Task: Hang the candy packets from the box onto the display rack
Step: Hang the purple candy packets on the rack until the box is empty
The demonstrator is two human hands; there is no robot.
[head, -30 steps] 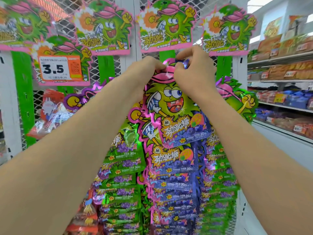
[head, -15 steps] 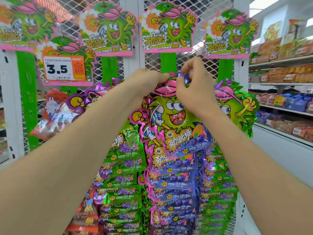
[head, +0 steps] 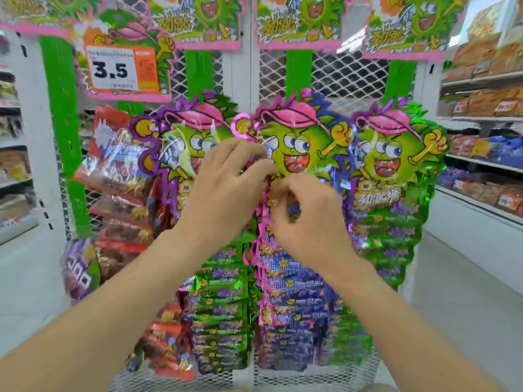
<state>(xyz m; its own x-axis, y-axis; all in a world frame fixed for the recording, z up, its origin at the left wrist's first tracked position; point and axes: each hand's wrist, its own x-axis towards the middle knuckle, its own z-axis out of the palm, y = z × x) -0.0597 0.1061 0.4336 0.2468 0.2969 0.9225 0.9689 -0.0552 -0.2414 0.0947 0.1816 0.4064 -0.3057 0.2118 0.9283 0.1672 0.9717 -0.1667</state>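
Note:
The front candy packet [head: 302, 145], a green cartoon face with a pink cap, hangs on the middle green strip [head: 298, 69] of the white mesh display rack [head: 345, 75]. More packets cascade below it. My left hand [head: 226, 190] reaches the packet's left pink edge, with its fingertips curled onto that edge. Just below and to the right, my right hand [head: 308, 222] has its thumb and curled fingers pinching the same edge. The picture is blurred around the fingers. The box is not in view.
Matching packet strips hang left [head: 195, 142] and right [head: 396, 154] of the middle one. A 3.5 price tag [head: 121, 69] sits at the upper left, red snack bags [head: 119, 176] hang further left, and store shelves [head: 486, 108] run along the right aisle.
Both hands have dropped from the top of the packet at the hook to its left edge at mid height. The camera view has tilted downward.

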